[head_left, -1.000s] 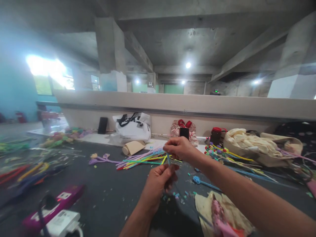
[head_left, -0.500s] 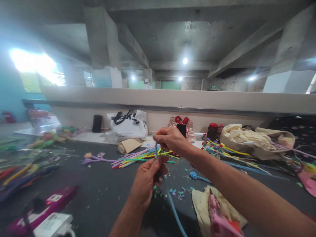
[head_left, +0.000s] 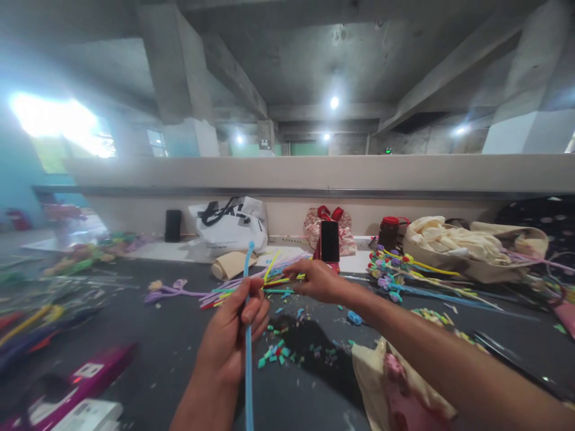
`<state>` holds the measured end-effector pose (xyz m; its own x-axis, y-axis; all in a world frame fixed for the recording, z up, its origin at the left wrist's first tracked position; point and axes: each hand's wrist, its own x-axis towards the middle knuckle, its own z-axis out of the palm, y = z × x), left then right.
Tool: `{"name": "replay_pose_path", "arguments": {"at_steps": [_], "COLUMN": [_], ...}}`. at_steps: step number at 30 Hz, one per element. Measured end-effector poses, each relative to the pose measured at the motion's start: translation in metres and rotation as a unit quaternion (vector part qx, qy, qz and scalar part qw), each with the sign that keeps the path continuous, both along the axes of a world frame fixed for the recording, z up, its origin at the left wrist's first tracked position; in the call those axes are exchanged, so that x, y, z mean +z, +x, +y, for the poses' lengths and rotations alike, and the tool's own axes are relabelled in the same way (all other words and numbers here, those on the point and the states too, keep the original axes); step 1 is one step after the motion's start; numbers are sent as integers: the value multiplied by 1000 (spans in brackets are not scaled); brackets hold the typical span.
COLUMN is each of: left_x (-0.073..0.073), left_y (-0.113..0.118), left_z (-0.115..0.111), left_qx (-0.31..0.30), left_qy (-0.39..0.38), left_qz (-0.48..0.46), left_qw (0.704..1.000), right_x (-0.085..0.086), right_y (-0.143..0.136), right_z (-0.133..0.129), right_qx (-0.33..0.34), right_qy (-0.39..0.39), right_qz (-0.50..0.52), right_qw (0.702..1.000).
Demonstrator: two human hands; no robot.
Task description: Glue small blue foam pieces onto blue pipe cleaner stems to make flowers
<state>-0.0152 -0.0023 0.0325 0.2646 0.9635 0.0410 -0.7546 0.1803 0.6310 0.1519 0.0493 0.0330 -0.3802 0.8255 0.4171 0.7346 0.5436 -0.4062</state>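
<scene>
A long light-blue stem (head_left: 248, 371) stands nearly upright with a small knob at its top. My left hand (head_left: 236, 335) pinches it below the knob, left of centre. My right hand (head_left: 314, 280) is off the stem, stretched over the near side of a bundle of coloured stems (head_left: 233, 288); its fingers are somewhat apart, with nothing visible between them. Small cut pieces (head_left: 276, 353) in green, blue and red are scattered on the dark table (head_left: 171, 359). A blue coiled piece (head_left: 354, 318) rests under my right forearm.
A pink tool (head_left: 408, 395) sits on a cream cloth (head_left: 368, 374) at the front right. Behind stand a white bag (head_left: 233, 230), a phone (head_left: 329, 242) and a red-lidded jar (head_left: 389, 233). A purple power strip (head_left: 101, 371) lies front left.
My right hand has let go of the blue stem's top and moved right and down. My left hand has shifted left with the stem, now more upright.
</scene>
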Motion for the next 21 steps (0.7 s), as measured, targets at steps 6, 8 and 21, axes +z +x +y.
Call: {"name": "replay_pose_path", "arguments": {"at_steps": [6,8,21], "left_x": [-2,-4,-10], "left_y": [1,2,-13], "left_z": [4,4,-4], "left_qx": [-20,-33,-109], "left_qy": [-28,-29,133], "left_qz": [-6,-11,-158], "left_qw": [999,999,972], "right_x": [-16,-17,-3], "right_y": [-20,-30,-4], "right_z": [5,6,67], "right_qx": [-11,7,-115], "right_qy": [69,79,33], "right_qz": [-111,-157,-335], "right_qw": [991,984,934]}}
